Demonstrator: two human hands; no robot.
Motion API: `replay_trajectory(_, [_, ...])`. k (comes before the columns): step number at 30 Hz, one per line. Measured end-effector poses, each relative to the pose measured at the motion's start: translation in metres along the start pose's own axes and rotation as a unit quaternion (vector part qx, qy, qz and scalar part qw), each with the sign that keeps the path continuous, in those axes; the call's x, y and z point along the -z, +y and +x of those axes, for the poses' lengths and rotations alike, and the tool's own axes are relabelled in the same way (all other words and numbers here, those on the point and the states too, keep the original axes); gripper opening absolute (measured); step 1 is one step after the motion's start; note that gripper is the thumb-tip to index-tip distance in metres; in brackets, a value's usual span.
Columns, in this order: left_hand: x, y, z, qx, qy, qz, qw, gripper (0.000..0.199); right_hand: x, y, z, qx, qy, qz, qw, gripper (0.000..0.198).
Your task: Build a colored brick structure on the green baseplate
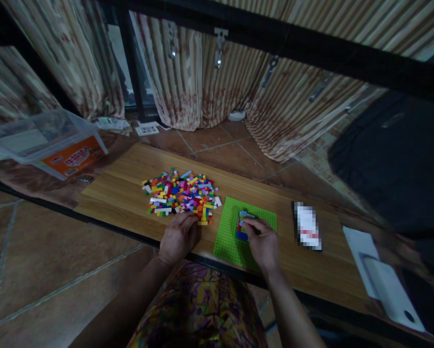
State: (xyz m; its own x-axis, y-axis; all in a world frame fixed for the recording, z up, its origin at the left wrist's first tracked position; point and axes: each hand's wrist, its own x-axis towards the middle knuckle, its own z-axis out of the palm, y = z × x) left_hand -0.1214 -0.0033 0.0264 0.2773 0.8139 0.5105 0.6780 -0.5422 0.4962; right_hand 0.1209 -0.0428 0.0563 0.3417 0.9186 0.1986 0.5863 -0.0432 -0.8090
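Observation:
A green studded baseplate (pixel 226 232) lies flat on the wooden tabletop. On it stands a small build of toy bricks (pixel 241 235), with blue, red and light blue parts showing. My right hand (pixel 266 241) is over the build, its thumb and forefinger pinched on a light blue brick (pixel 242 223) at the top. Left of the baseplate spreads a pile of loose, mixed-colour bricks (pixel 182 191). My left hand (pixel 180 236) rests at the pile's near edge, fingers curled together. Whatever its fingertips hold, if anything, is hidden.
A phone (pixel 307 226) with a blurred screen lies right of the baseplate. At the far right are white paper (pixel 358 246) and a white object (pixel 393 292). A clear plastic bin (pixel 75 128) with an orange label stands at the left. Striped curtains (pixel 188 82) hang behind the table.

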Motion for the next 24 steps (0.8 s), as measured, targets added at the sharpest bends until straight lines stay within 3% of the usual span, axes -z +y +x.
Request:
replay_trajectory(7, [0.001,0.002,0.001,-0.007,0.007,-0.003,1.0,0.014,0.006,-0.004,0.011,-0.069,-0.056,0.002,0.996,0.02])
replay_trajectory(15, [0.0,0.001,0.0,-0.006,0.007,-0.001,1.0,0.014,0.008,-0.007,0.018,-0.107,-0.049,-0.034,0.992,0.021])
replay_trajectory(24, [-0.001,0.001,-0.001,0.008,-0.015,-0.007,1.0,0.014,0.013,-0.008,0.034,-0.14,-0.095,-0.061,0.984,0.018])
